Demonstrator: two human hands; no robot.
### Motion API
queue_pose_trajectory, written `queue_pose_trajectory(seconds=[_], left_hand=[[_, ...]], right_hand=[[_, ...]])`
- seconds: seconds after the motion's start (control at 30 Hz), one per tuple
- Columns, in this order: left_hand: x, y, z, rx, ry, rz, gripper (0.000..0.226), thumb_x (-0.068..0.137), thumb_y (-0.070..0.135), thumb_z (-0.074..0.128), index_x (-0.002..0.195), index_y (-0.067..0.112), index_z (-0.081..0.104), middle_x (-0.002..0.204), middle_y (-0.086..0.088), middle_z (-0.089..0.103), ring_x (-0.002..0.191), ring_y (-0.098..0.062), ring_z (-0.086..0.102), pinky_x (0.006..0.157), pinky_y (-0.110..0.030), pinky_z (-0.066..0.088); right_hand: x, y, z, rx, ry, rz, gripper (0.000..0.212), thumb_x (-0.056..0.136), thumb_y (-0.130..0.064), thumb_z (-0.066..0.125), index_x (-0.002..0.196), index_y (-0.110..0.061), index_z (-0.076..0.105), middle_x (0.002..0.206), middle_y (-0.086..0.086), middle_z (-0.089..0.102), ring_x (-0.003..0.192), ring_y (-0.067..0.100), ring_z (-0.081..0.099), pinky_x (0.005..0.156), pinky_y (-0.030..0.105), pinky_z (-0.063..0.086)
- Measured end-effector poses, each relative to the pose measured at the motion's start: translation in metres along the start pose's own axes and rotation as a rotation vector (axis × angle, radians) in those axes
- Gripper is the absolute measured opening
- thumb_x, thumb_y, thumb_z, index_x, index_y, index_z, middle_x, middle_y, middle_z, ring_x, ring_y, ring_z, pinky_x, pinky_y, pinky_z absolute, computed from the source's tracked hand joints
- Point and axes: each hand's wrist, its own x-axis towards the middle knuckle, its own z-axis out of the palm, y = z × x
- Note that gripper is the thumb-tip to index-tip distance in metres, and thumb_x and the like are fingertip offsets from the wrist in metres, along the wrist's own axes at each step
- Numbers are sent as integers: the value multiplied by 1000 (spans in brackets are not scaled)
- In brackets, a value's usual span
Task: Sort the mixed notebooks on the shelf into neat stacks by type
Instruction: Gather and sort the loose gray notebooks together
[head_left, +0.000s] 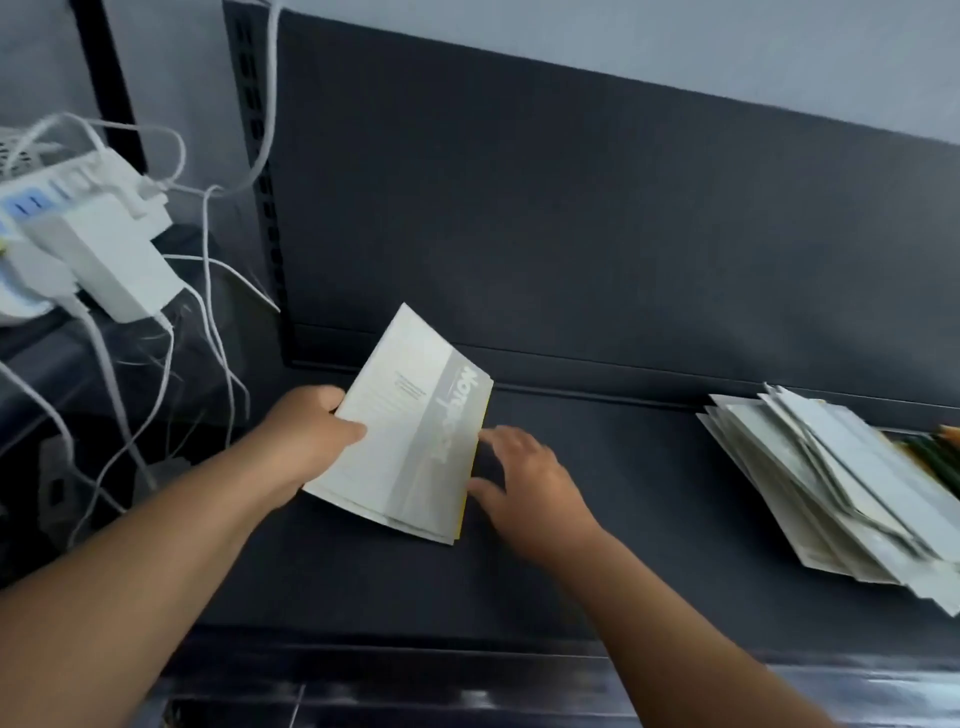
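Observation:
A small stack of thin pale grey notebooks (410, 431), the top one printed "Notebook" on a grey band, lies tilted on the dark shelf (597, 545) at centre left. My left hand (306, 431) grips its left edge, thumb on the cover. My right hand (524, 478) rests at the stack's right edge, fingers spread and touching its side, holding nothing. A yellow edge shows at the stack's lower right corner. A messy, fanned pile of mixed notebooks (841, 488) lies at the right end of the shelf, partly cut off by the frame.
A white power strip with a plugged-in adapter (98, 244) and several loose white cables (208, 291) hang at the left, beyond a slotted black upright (265, 197). The shelf's dark back panel (571, 234) rises behind. The shelf's front lip (467, 654) runs below my arms.

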Motion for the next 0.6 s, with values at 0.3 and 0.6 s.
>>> queue_pose_trajectory(seconds=[0.3, 0.6], left_hand=[[-23, 56, 3, 124, -82, 420, 11, 89, 17, 62, 80, 23, 64, 77, 1, 67, 69, -15, 62, 60, -31, 46], [-48, 66, 23, 72, -122, 537, 9, 88, 22, 65, 80, 28, 65, 81, 12, 69, 79, -7, 64, 71, -32, 51]], right_hand=[[-19, -13, -79, 222, 549, 74, 84, 88, -29, 69, 154, -23, 18, 160, -6, 21, 146, 13, 19, 117, 33, 25], [-58, 11, -107, 394, 560, 167, 23, 87, -21, 69, 81, -9, 51, 68, -6, 51, 60, 10, 45, 54, 25, 36]])
